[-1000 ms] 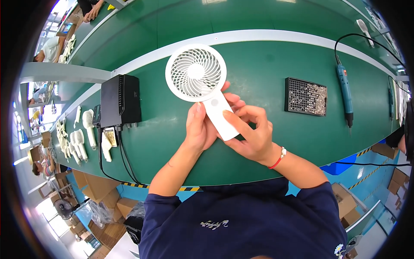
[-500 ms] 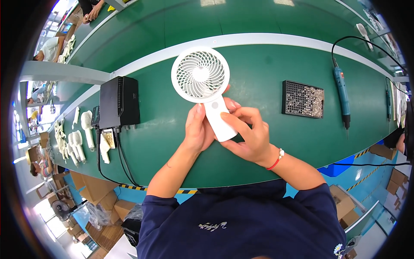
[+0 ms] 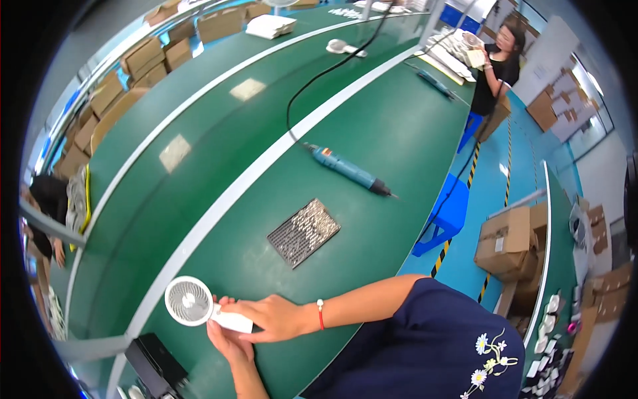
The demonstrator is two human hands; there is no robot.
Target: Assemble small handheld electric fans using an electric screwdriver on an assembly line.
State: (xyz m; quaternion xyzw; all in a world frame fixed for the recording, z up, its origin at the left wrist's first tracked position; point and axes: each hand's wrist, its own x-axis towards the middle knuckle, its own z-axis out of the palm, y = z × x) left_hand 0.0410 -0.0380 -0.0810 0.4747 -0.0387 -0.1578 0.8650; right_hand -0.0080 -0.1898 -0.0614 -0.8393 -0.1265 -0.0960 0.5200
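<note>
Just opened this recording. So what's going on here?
Someone is holding a white handheld fan over a green workbench, the left hand under its handle and the right hand over it. A dark tray of small metal pieces and a teal power screwdriver lie nearby, neither being touched. Further along the bench, a co-worker has a pale item in hand.

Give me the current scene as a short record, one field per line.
Held item: white handheld fan
Left grip: holds the handle from below
Right grip: on the handle from above
Surface: green bench
Parts: dark tray of small metal pieces, on bench
Tool: teal electric screwdriver, lying on bench, not held
Lower left: black box
Beside bench: blue stool
Other people: co-worker, upper right
</note>
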